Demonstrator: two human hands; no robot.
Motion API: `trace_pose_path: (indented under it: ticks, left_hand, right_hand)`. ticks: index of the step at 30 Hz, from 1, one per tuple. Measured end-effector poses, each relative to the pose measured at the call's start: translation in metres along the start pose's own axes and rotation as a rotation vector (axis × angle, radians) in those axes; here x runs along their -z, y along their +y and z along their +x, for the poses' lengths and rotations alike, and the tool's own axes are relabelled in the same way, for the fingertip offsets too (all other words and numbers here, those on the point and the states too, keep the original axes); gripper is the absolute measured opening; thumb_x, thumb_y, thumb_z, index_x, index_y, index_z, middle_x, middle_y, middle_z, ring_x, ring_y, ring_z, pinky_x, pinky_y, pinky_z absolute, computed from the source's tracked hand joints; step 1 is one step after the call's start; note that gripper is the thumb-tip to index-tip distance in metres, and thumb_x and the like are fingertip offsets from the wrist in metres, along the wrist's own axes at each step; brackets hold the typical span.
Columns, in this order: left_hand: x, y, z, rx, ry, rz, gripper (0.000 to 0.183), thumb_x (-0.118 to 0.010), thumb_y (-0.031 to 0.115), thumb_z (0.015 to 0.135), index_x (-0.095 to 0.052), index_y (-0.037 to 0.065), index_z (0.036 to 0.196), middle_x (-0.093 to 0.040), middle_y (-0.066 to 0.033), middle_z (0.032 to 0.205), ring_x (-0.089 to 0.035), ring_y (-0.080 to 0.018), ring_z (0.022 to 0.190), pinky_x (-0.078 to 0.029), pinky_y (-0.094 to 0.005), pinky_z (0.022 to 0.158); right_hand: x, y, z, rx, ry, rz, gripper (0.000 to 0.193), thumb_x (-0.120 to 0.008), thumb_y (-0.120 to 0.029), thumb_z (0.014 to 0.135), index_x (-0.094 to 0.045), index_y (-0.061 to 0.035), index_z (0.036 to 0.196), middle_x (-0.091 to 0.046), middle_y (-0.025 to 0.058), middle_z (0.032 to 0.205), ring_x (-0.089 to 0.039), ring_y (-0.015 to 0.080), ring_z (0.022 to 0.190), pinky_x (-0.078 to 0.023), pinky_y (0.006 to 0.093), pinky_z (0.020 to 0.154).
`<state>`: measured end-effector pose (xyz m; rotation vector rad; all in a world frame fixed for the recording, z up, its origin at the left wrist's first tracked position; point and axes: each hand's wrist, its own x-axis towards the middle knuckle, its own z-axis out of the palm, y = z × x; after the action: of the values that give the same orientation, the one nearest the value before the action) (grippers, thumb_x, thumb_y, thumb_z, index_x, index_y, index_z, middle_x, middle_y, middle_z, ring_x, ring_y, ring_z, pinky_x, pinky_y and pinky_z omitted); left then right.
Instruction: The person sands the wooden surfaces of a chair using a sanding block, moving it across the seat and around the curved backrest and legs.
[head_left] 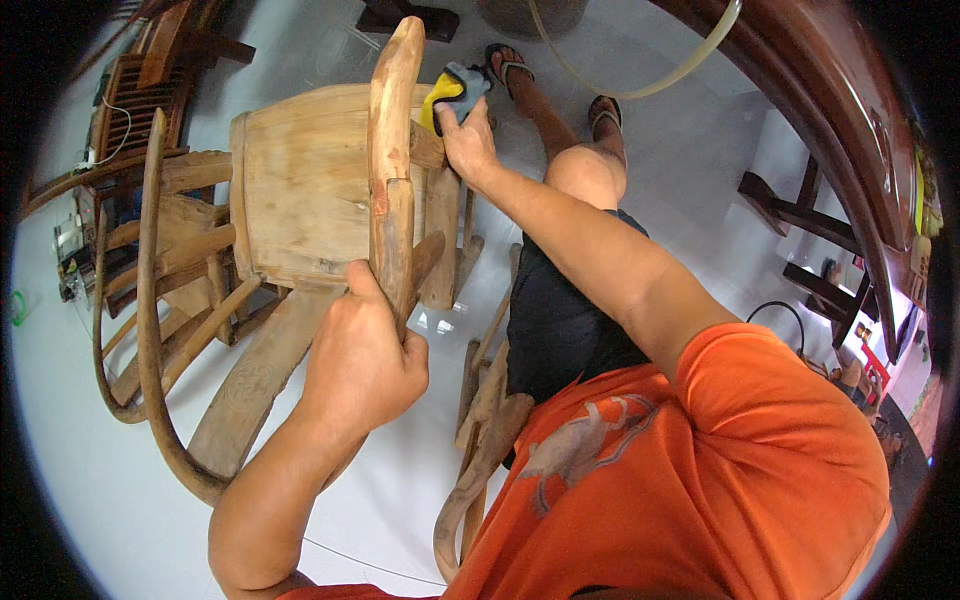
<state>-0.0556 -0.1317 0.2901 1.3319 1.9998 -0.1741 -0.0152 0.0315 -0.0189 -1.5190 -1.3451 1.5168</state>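
- At the far left, a small green ring (18, 307) lies on the pale floor (60, 400).
- Above it, at the upper left, stands brown slatted furniture (140, 100), with a thin white cord (128, 125) hanging over it.
- Left of centre is the wooden chair (305, 190), pale and unevenly toned, its broad seat facing up and its curved left armrest (150, 260) free of the hands.
- Its back plank (245, 405) bears a round carved mark and slopes toward the person.
- The left hand (365, 350) is closed around the lower part of the right armrest (392, 150), the thumb side up along the wood.
- Right of that armrest, the right hand (470, 145) grips a bunched yellow and blue-grey cloth (460, 90) close to the seat's far corner; whether the cloth touches the wood, I cannot tell.
- Below, beside the person's dark shorts (560, 320), is a second wooden frame (475, 470), partly hidden by the orange shirt (680, 480).
- Past the sandalled feet (510, 68), a pale hose (690, 72) loops across the top.
- At the right edge curves a dark, glossy table (830, 100).
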Motion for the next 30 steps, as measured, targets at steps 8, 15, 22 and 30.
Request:
trace_pose_path:
  ticks: [8, 15, 22, 30]
  left_hand:
    - [0.000, 0.002, 0.001, 0.020, -0.023, -0.017, 0.055, -0.066, 0.001, 0.079, -0.035, -0.021, 0.118, -0.061, -0.0368, 0.070, -0.065, -0.0556, 0.074, -0.055, -0.0565, 0.071]
    - [0.006, 0.005, 0.002, 0.047, -0.015, -0.043, 0.055, -0.067, 0.001, 0.079, -0.036, -0.019, 0.121, -0.063, -0.0367, 0.074, -0.065, -0.0564, 0.077, -0.055, -0.0563, 0.072]
    - [0.001, 0.003, 0.002, 0.082, 0.001, -0.003, 0.053, -0.067, 0.001, 0.077, -0.039, -0.020, 0.117, -0.064, -0.0383, 0.078, -0.067, -0.0563, 0.081, -0.056, -0.0549, 0.075]
    - [0.001, 0.009, 0.004, 0.050, 0.053, 0.047, 0.041, -0.067, 0.003, 0.081, -0.043, -0.017, 0.108, -0.066, -0.0402, 0.088, -0.069, -0.0543, 0.091, -0.057, -0.0544, 0.084]
  right_hand:
    - [0.007, -0.029, 0.036, 0.090, -0.022, -0.291, 0.083, -0.073, -0.043, 0.088, -0.039, 0.0192, 0.130, -0.053, 0.0438, 0.133, -0.059, 0.0512, 0.123, -0.049, 0.0505, 0.105]
    - [-0.001, -0.028, 0.132, -0.389, -0.280, -0.048, 0.034, -0.051, -0.017, 0.097, -0.070, 0.0081, 0.112, -0.068, 0.0208, 0.114, -0.067, 0.0261, 0.101, -0.052, 0.0440, 0.083]
    - [-0.006, 0.001, 0.078, -0.370, -0.055, 0.413, 0.058, -0.054, -0.044, 0.104, -0.063, 0.0076, 0.129, -0.067, 0.0231, 0.127, -0.064, 0.0318, 0.112, -0.049, 0.0435, 0.101]
    - [0.017, 0.011, -0.056, -0.173, -0.207, -0.064, 0.071, -0.030, -0.044, 0.109, -0.063, 0.0176, 0.119, -0.060, 0.0395, 0.131, -0.058, 0.0545, 0.122, -0.045, 0.0535, 0.106]
